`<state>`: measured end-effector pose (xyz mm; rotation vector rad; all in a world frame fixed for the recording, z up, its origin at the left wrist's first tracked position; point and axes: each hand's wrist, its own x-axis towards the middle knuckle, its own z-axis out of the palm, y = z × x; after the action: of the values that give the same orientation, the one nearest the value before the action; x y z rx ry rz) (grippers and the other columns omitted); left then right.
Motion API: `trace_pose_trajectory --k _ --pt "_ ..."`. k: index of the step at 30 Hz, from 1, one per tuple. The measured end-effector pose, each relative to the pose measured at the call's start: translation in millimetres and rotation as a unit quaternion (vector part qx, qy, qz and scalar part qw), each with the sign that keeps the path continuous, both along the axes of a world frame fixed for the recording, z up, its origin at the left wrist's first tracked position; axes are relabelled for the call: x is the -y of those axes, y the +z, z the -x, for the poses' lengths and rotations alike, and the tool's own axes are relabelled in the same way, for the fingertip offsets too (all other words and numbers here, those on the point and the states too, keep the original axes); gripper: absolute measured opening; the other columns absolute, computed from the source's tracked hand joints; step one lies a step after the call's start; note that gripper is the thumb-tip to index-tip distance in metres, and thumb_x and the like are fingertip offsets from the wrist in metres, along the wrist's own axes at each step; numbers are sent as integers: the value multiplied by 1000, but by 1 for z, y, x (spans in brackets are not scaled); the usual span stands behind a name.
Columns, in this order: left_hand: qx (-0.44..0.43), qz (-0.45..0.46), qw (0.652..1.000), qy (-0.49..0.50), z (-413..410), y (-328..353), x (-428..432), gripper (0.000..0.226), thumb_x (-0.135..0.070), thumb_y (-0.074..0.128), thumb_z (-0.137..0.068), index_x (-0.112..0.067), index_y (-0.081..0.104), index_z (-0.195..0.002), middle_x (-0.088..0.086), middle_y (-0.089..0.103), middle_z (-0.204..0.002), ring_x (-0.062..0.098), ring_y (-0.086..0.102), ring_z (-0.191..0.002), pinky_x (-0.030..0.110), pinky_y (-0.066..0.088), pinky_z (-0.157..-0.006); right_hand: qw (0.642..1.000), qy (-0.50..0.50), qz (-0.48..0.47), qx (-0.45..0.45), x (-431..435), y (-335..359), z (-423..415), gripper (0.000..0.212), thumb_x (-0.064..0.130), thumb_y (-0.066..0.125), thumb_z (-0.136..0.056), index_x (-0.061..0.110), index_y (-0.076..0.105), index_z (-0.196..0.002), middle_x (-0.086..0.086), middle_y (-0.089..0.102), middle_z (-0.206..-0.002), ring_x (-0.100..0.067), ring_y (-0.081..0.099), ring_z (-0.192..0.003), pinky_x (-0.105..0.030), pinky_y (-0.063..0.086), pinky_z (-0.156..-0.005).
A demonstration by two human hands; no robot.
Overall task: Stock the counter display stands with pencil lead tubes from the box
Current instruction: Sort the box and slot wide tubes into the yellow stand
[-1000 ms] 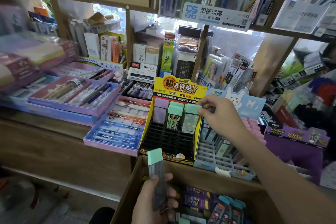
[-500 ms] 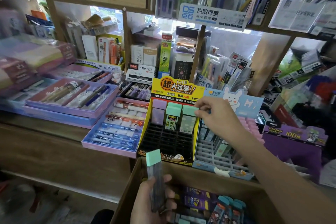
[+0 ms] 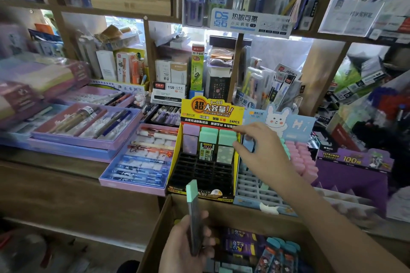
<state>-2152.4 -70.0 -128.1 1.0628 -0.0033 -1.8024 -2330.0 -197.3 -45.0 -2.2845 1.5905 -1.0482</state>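
Note:
My left hand [image 3: 184, 244] is shut on a grey pencil lead tube [image 3: 193, 204] with a mint cap, held upright over the cardboard box's [image 3: 233, 209] left corner. The yellow display stand [image 3: 211, 109] has three tubes in its back row: one purple [image 3: 190, 139], two mint-capped [image 3: 208, 144] [image 3: 226, 145]. Its black slots [image 3: 199, 173] in front are bare. My right hand [image 3: 257, 150] hovers at the right edge of the rightmost mint tube, thumb and forefinger apart, holding nothing. More tubes [image 3: 277, 255] lie in the box.
A blue rabbit-print stand [image 3: 279, 119] with grey slots sits right of the yellow one, with pink-capped tubes [image 3: 299, 157] beside it. A purple display [image 3: 355, 162] stands further right. Purple pen trays [image 3: 88, 126] [image 3: 142, 162] cover the counter at left. Crowded shelves rise behind.
My right hand has let go of the rightmost mint tube's cap and eased slightly right and down. The left hand has kept its tube upright, almost still.

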Motion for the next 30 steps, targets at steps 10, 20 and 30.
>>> trace_pose_trajectory --k 10,20,30 --pt "143 211 966 37 0 10 7 11 -15 64 -75 -14 74 -79 15 70 -79 25 66 -66 33 54 -56 913 34 -319 252 -113 -66 60 27 3 75 -91 30 81 -91 -1 79 -87 -12 75 -82 -19 55 -76" --pt "412 351 840 -29 -10 42 65 22 -20 69 -93 -41 72 -94 -17 76 -102 -4 69 -93 19 52 -78 894 -26 -423 150 -101 -127 91 13 15 72 -93 23 71 -103 1 79 -87 -16 75 -81 -29 57 -79" --pt "480 359 801 0 4 29 124 15 -8 72 -90 -18 72 -79 -2 69 -77 25 69 -88 42 61 -89 863 -50 -503 22 -100 -142 102 23 44 72 -89 29 62 -104 3 69 -93 -10 65 -74 -25 52 -68"
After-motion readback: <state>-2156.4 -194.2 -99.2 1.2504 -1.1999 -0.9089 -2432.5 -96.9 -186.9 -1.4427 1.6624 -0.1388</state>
